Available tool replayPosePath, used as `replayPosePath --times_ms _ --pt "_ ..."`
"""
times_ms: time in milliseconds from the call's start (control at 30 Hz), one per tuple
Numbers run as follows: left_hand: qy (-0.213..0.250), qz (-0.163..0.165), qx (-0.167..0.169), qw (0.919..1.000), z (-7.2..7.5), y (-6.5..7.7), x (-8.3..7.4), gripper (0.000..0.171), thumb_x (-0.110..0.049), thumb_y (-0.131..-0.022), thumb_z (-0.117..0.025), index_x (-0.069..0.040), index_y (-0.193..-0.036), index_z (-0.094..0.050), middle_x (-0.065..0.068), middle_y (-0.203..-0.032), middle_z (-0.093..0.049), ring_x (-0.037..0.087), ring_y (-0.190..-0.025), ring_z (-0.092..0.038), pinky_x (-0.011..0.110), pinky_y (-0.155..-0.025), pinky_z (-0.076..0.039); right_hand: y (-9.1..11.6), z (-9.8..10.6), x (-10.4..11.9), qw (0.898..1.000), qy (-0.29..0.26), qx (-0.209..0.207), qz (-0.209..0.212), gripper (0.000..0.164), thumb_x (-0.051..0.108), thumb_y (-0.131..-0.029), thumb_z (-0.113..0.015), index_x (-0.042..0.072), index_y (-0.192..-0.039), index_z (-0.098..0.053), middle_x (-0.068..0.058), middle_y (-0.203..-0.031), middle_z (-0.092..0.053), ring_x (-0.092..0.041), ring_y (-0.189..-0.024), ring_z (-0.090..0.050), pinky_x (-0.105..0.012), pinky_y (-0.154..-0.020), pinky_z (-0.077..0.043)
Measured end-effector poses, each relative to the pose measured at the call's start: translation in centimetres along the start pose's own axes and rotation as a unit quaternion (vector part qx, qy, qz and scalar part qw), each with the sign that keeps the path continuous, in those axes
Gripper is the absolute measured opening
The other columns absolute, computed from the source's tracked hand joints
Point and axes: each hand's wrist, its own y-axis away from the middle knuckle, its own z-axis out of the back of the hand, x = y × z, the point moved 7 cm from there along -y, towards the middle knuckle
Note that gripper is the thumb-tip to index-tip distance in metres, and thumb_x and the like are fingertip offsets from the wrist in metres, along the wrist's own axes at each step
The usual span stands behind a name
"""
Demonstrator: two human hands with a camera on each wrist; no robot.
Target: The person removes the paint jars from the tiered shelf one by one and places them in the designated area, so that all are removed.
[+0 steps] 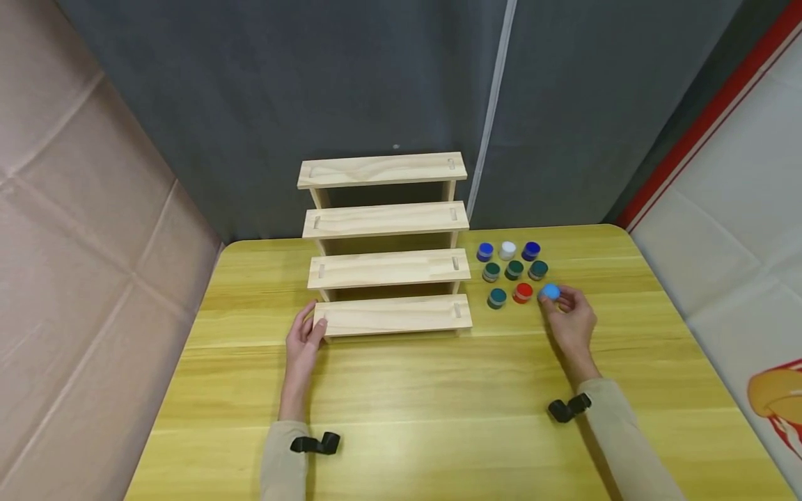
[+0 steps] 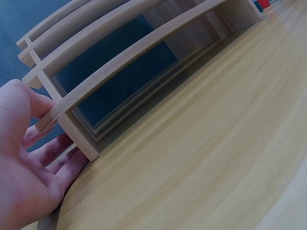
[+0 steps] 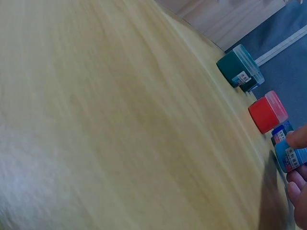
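A four-step wooden display rack point(image 1: 393, 317) stands on the table, pale and unpainted. My left hand point(image 1: 305, 339) grips the left end of its lowest board, thumb on top; in the left wrist view the fingers point(image 2: 50, 155) reach round beneath the board, beside the side panel. At the right, my right hand point(image 1: 571, 321) pinches a light blue paint jar point(image 1: 550, 292) between thumb and fingers. The right wrist view shows the labelled side of this blue jar point(image 3: 288, 157), low over the table. Just left of it sits a red paint jar point(image 1: 523, 293).
Beyond the right hand stand several dark green jars point(image 1: 514, 270), two dark blue jars point(image 1: 531, 251) and a white jar point(image 1: 507, 250), roughly in rows right of the rack. A dark curtain point(image 1: 376, 76) hangs behind the wooden table point(image 1: 401, 417).
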Motion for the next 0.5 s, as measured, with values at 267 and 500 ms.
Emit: replayPosePath --times_ms 267,500 --pt "-0.004 -0.001 -0.006 1.0 0.1 -0.1 0.1 0.05 -0.013 -0.104 -0.057 -0.019 -0.152 -0.045 -0.008 -0.113 -0.067 0.008 -0.074 -0.059 0.022 -0.08 -0.053 -0.1 -0.3 -0.2 0.999 0.001 -0.007 0.032 0.04 0.016 -0.09 -0.076 -0.002 -0.124 -0.065 -0.021 -0.117 -0.071 -0.02 -0.101 -0.061 -0.01 -0.082 -0.043" --pt "-0.049 -0.008 -0.009 0.9987 0.0 0.2 -0.9 0.063 -0.02 -0.105 -0.055 -0.015 -0.16 -0.026 0.013 -0.156 -0.042 0.028 -0.14 -0.046 0.04 -0.117 -0.039 0.1 -0.8 -0.3 0.999 0.005 0.027 0.019 0.052 0.018 -0.091 -0.075 -0.002 -0.135 -0.056 -0.021 -0.128 -0.065 -0.029 -0.115 -0.06 -0.026 -0.097 -0.047"
